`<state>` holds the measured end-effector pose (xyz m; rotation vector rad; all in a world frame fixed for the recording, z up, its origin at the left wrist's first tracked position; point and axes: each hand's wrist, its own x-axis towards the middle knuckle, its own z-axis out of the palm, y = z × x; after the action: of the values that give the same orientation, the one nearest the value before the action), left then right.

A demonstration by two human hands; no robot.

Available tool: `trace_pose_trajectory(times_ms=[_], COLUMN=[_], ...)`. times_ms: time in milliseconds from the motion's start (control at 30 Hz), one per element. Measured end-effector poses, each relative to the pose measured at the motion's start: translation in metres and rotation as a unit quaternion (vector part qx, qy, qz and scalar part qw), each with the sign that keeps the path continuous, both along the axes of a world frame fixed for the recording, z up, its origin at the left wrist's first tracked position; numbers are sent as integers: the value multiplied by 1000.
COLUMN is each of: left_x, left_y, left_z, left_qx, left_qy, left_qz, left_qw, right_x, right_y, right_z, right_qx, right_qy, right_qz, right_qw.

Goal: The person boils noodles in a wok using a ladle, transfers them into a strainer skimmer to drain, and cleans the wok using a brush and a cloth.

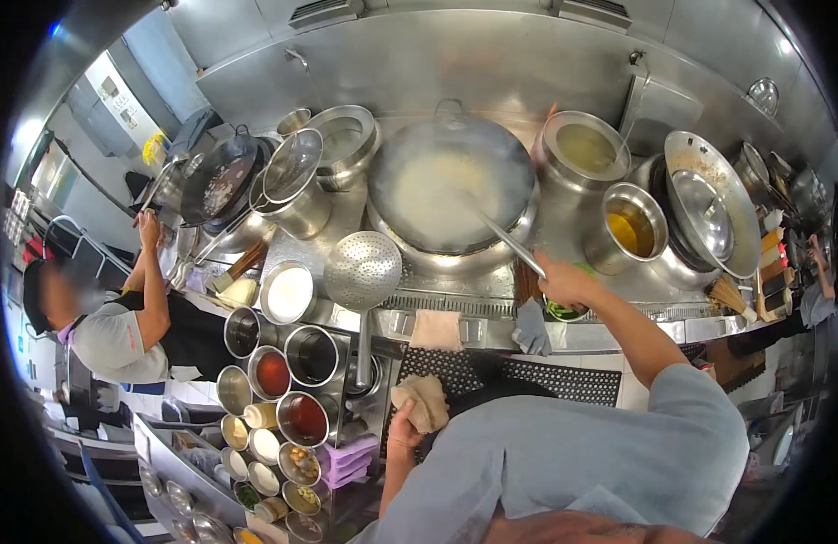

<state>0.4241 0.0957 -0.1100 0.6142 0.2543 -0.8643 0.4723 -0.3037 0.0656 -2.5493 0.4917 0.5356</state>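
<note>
My right hand point(567, 283) is closed around the handle of a long metal ladle point(512, 243). The ladle's far end dips into pale, cloudy liquid in a large dark wok point(517, 150), and steam hides its bowl. Down by my body, my left hand point(402, 430) grips a folded beige cloth point(423, 402). Between that hand and the wok, a round perforated skimmer point(363, 270) rests with its handle pointing toward me. A grey glove point(531, 328) and a pinkish cloth point(437, 330) hang over the stove's front edge.
Left of me stand several pots of sauces and seasonings, including a red sauce pot point(303, 419). A pot of yellow oil point(629, 230) and a stockpot point(586, 145) flank the wok on the right. At far left, another person point(129, 317) works at a second wok point(222, 178).
</note>
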Motion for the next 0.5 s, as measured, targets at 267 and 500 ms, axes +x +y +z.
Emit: trace_pose_trajectory(times_ms=[267, 500], left_x=[14, 13], left_y=[-4, -1], left_z=[-1, 8], left_qx=[-9, -5], left_qy=[-2, 0], left_qz=[-35, -7], left_qw=[999, 1000], right_x=[40, 84], right_y=[-3, -15], right_z=[-16, -45], right_qx=[-77, -99], right_qy=[-4, -88], right_qz=[2, 29], right_qw=[997, 991])
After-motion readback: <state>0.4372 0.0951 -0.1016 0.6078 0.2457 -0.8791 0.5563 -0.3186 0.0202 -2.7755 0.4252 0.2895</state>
